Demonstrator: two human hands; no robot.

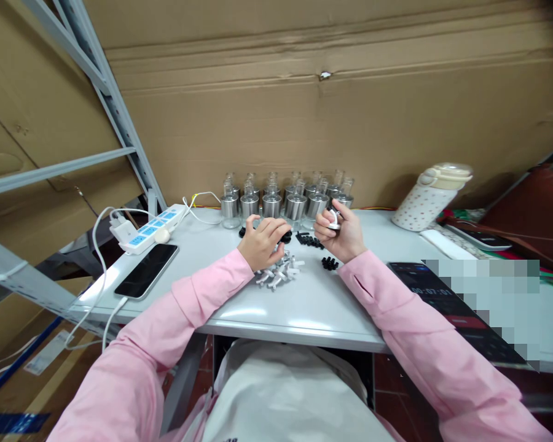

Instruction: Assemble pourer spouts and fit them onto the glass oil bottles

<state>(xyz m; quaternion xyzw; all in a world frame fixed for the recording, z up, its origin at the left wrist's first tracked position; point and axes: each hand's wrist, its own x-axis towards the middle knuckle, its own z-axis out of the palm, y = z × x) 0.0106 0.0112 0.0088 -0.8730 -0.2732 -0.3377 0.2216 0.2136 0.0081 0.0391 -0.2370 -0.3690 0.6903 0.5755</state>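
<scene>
My right hand (343, 233) is raised above the table, its fingers closed round a small white plastic piece with a curved edge (334, 220); something dark shows beside it. My left hand (265, 241) hovers palm down with fingers apart, close to some round black parts (286, 236) that it partly hides. Just below the left hand lies a pile of small white plastic pieces (279, 274). Between the hands are short black stick-like pieces (310, 240). A cluster of small black pieces (330, 263) rests below my right hand.
Several glass bottles with metal-coloured sleeves (271, 203) stand in rows at the back. To the left are a power strip (154, 229) with cables and a phone (147, 271). A tilted white flask (431, 197) and a dark screen with a timer (442, 301) are at right.
</scene>
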